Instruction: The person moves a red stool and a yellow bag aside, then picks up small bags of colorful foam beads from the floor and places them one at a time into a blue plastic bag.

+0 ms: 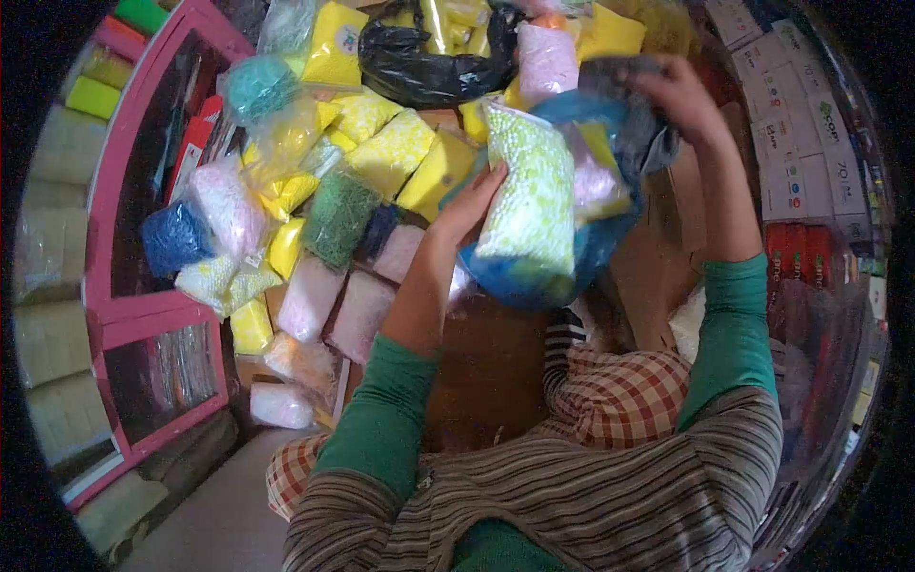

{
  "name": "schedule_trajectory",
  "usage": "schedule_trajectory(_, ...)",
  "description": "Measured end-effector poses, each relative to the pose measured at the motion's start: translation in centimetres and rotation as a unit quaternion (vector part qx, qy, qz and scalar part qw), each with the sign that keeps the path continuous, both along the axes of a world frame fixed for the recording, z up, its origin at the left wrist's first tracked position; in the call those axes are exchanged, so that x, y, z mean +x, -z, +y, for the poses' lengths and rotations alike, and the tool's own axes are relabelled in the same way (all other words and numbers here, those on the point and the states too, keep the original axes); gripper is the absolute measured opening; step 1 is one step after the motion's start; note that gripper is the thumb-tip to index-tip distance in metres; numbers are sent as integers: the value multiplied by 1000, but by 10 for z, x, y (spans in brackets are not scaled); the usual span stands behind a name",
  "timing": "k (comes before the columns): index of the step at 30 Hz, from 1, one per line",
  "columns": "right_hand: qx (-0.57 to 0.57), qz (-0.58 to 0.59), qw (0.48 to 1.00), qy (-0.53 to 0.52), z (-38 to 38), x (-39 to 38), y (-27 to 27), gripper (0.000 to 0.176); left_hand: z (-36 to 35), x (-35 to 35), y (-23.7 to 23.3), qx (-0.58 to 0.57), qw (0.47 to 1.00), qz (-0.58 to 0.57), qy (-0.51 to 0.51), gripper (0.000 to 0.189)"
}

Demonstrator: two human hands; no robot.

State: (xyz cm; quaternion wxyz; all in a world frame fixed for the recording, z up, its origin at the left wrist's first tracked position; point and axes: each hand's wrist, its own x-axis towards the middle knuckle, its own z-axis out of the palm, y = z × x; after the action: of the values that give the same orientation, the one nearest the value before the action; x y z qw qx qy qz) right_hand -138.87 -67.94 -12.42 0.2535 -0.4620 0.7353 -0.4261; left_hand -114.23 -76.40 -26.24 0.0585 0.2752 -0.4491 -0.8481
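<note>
The person's left hand curls its fingers round the left edge of a clear plastic packet of pale green and white beads and grips it. The packet stands nearly upright, with its lower end sunk in a blue plastic carrier bag. The right hand is raised higher and clenched on the bunched dark rim of that bag, holding it up above the lap. A pale pink bead packet shows inside the bag, just behind the green and white one. To the left of the hands lies a heap of packets, among them a dark green bead packet and a yellow bead packet, with a black plastic bag at the far side. A pink-framed glass cabinet stands to the left.
</note>
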Motion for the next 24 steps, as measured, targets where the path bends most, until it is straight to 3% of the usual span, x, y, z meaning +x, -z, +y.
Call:
schedule_trajectory(2,-40,-117,991,46,-5,1,-28,23,-1,3,2,-29,999,-17,14,61)
schedule_trajectory(5,-91,-224,969,53,-13,-5,-32,21,-6,7,22,27,989,105,97,39)
schedule_trajectory(10,-216,-335,910,115,-15,48,-74,19,-19,17,22,-11,990,105,88,37)
schedule_trajectory(12,-246,-325,909,91,-16,40,-71,19,-27,21,18,-82,988,15,130,36)
schedule_trajectory(15,-216,-203,948,115,-29,16,-41,20,-29,22,27,-156,969,-44,187,31)
schedule_trajectory(16,-112,-122,976,144,-28,-20,-18,16,-29,26,25,-155,969,-46,186,31)
schedule_trajectory(17,-137,-150,970,136,-28,-33,-3,20,-32,29,20,-338,894,-109,272,31)
schedule_trajectory(18,-160,-179,962,128,-28,-40,4,24,-34,34,17,-503,775,-167,345,30)
schedule_trajectory(19,-159,-181,962,127,-26,-42,4,24,-40,42,23,-501,776,-170,344,30)
schedule_trajectory(21,-152,-182,964,118,-24,-43,2,25,-57,62,36,-741,589,109,304,30)
schedule_trajectory(22,-153,-180,965,116,-26,-41,2,25,-59,64,16,-743,588,108,302,30)
schedule_trajectory(24,-106,-67,989,83,-29,-33,2,25,-66,70,-24,-480,809,-87,328,45)
